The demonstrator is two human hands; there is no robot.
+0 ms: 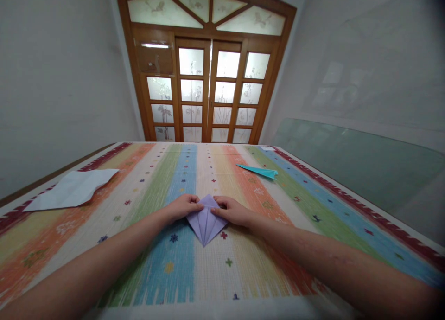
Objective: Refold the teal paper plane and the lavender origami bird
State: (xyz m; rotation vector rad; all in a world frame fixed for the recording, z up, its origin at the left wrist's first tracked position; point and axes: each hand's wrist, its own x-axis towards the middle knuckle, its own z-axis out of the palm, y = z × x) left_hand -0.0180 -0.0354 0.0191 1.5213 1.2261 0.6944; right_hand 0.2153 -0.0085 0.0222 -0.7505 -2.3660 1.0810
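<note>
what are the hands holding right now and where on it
Both hands, left and right, pinch the folded purple paper at its upper side edges, pressing it on the striped tablecloth.

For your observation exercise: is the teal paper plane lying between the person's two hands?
No, the teal paper plane lies apart, farther up the table, while the hands press the purple folded paper.

Two bare forearms, no sleeves, left hand (pixel 182 206), right hand (pixel 230 211)

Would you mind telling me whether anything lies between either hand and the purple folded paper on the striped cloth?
Nothing visible does: the left hand and right hand both already rest on the purple folded paper, pinching its upper edges.
</note>
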